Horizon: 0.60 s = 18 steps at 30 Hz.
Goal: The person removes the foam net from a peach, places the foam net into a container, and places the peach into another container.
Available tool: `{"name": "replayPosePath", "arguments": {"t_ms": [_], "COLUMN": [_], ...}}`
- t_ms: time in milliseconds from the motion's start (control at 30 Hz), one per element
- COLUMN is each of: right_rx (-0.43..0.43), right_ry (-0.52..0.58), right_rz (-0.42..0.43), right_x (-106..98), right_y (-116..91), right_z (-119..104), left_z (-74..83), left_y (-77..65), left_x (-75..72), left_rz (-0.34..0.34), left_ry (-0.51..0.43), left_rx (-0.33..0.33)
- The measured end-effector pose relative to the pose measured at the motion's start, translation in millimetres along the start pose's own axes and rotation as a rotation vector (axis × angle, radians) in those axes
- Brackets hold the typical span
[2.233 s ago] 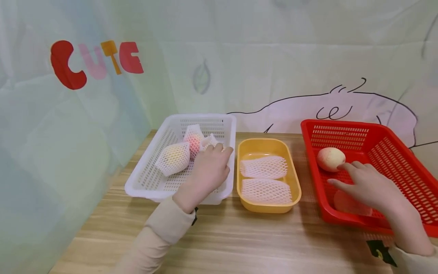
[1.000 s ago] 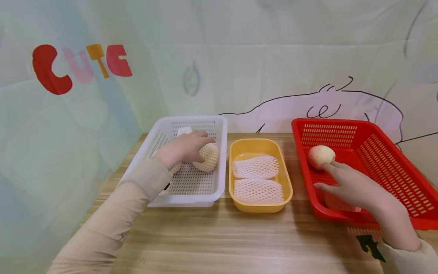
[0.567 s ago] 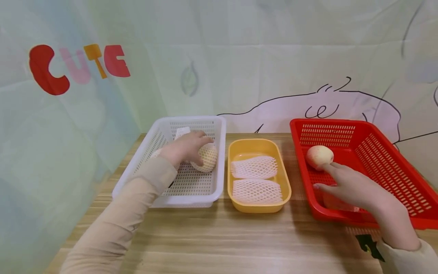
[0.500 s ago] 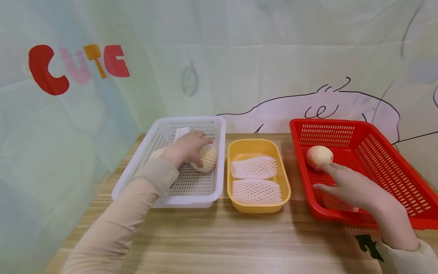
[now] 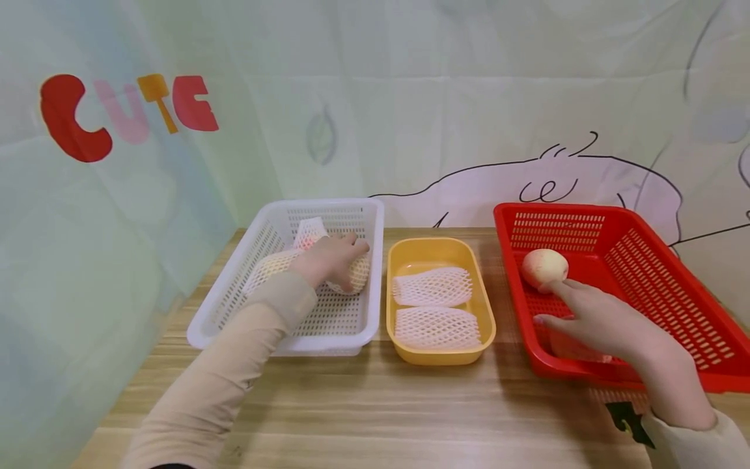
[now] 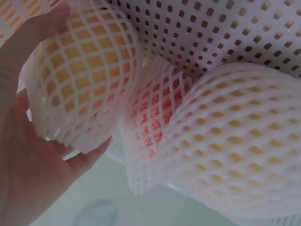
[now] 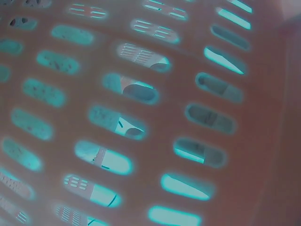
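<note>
Inside the white basket (image 5: pixel 346 342), my left hand (image 5: pixel 329 259) holds a yellowish fruit in a white foam net (image 6: pixel 89 66), thumb on one side and fingers curved round the other. A reddish netted fruit (image 6: pixel 153 117) lies beside it, and a larger yellow netted fruit (image 6: pixel 240 146) next to that one. Over the red basket (image 5: pixel 530 319), my right hand (image 5: pixel 606 319) hangs with relaxed fingers, its index fingertip right at a pale, speckled round fruit (image 5: pixel 545 267). Below that palm, partly hidden, is a pinkish fruit (image 5: pixel 577 348).
Between the baskets stands a yellow tray (image 5: pixel 489 326) with two flat foam nets (image 5: pixel 436 327). All three containers sit on a wooden table (image 5: pixel 375 417), with a printed cloth (image 5: pixel 363 130) behind. Slotted red basket wall (image 7: pixel 160 122) fills the right wrist view.
Since the oldest frame, my left hand has moved left within the white basket, to the left side of the yellowish netted fruit. Lately it has shifted slightly right over it. My right hand stays nearly still.
</note>
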State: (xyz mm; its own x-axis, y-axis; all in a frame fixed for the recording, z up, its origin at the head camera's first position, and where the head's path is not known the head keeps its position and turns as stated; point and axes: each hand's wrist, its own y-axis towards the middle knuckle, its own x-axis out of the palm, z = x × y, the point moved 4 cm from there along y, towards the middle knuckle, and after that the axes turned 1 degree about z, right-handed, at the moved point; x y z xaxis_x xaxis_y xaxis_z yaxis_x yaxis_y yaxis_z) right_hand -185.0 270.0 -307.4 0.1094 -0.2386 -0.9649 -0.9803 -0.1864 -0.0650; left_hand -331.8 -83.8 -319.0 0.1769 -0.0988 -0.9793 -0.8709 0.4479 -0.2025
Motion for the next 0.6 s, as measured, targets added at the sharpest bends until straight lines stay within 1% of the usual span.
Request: {"name": "replayPosePath", "arguments": {"t_ms": [200, 333, 467, 600], "right_rx": [-0.002, -0.010, -0.011, -0.017], "right_ry": [-0.002, -0.001, 0.003, 0.005], "right_rz": [0.008, 0.014, 0.010, 0.011], "right_x": [-1.4, -1.4, -0.6, -0.4], "right_y": [-0.5, -0.4, -0.6, -1.0], "right_z": [-0.4, -0.8, -1.6, -2.2], "left_z": [1.2, 2.5, 3.0, 2.7], "left_y": [3.0, 4.6, 5.1, 4.6], "left_x": [5.1, 5.6, 6.3, 7.0], "left_rz": [-0.023, -0.020, -0.035, -0.042], "left_ry": [-0.025, -0.024, -0.034, -0.011], "left_rx": [-0.021, -0.026, -0.036, -0.043]}}
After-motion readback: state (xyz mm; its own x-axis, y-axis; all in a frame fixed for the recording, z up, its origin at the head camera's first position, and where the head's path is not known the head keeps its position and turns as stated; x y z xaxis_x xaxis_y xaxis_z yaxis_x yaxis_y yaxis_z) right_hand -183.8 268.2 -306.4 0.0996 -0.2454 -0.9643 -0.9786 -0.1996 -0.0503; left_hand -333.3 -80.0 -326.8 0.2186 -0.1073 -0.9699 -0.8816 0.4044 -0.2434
